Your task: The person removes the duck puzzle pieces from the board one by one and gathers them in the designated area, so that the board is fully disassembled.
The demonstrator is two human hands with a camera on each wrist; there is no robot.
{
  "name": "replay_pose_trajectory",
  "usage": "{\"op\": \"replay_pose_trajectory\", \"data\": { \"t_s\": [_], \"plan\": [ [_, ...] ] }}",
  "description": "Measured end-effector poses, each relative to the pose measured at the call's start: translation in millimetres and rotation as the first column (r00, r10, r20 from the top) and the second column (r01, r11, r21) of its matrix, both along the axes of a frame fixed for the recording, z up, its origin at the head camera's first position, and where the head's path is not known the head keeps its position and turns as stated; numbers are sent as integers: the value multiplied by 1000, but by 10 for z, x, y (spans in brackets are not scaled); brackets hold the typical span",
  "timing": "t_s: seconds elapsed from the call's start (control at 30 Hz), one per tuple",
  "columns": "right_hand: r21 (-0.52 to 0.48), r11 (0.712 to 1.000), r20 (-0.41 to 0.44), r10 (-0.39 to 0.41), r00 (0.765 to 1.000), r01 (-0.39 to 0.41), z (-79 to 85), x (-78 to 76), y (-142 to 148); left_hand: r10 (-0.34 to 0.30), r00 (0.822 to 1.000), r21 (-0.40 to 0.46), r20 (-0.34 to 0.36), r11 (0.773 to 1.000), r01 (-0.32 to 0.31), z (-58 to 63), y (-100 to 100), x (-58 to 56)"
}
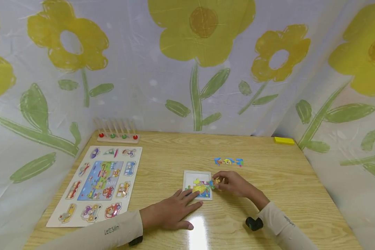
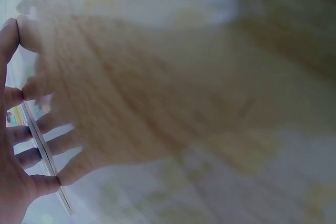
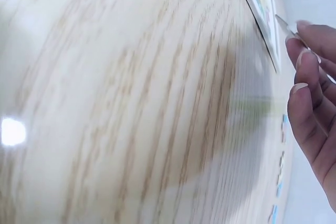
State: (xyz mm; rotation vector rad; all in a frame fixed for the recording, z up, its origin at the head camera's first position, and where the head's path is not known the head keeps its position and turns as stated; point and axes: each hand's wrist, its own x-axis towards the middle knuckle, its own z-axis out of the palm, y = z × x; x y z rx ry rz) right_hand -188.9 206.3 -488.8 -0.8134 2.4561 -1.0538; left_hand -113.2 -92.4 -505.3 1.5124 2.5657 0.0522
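Jigsaw piece (image 1: 211, 184) is hovering at the jigsaw tray's (image 1: 197, 172) right rim, contact unclear; the tray is lying left of the grip; the right hand (image 1: 234, 183), the nearer, is pinching the piece, its long axis not showing clearly; the left hand (image 1: 176, 210) is resting spread on the tray's near-left side, grasping nothing; one tray, one held piece, three loose pieces (image 1: 228, 161) are showing, the three lying far right.

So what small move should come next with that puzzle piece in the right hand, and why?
Perhaps ease the puzzle piece left over the tray: the right hand pinches it by the tray's right edge, the far part inside is bare white, and the left hand reaches over the near side.
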Motion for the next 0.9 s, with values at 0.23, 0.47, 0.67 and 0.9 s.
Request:
{"op": "replay_pose_trajectory", "data": {
  "t_s": [0.23, 0.47, 0.67, 0.9],
  "plan": [
    [10, 1000, -5, -19, 1000, 19, -1, -24, 73, 1, 1000, -2, -10, 1000, -1, 4, 1, 0],
    [2, 999, 2, -38, 999, 38, -1, -82, 149, 12, 1000, -9, 5, 1000, -12, 9, 3, 1],
    [25, 998, -46, -51, 998, 52, -25, -168, 207, 7, 1000, -2, -4, 1000, -7, 14, 4, 9],
    [14, 997, -37, -77, 996, 78, -36, -237, 231, -1, 999, 9, -33, 1000, 2, 5, 1, 16]
  ]
}}
